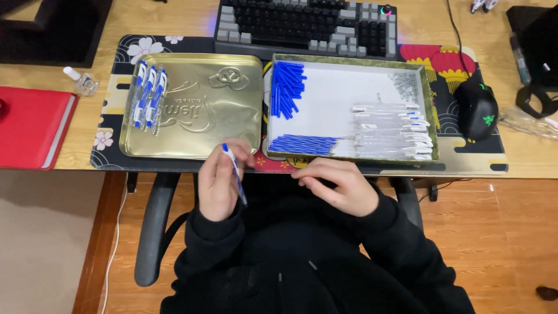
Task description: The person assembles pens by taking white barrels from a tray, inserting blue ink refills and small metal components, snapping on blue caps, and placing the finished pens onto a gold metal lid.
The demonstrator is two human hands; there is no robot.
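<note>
Blue-and-white pen [235, 172] clamped in left hand [220, 181]; right hand [340, 185] empty, fingers loosely curled, just below white tray [337, 99] of pen parts; gold tin lid [221, 116] above left.

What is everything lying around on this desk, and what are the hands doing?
gold tin lid: one, gold, desk mat left
finished pens: about four, blue and white, on the lid's left side
box: one, white inside, desk mat right
blue caps: a pile, blue, box upper left
blue refills: a row, blue, box lower left
clear barrels: a stack, clear, box right
keyboard: one, black and grey, behind
mouse: one, black, right
red folder: one, red, far left
small bottle: one, clear, by the folder
left hand: holds a blue pen
right hand: empty, below the box
</note>
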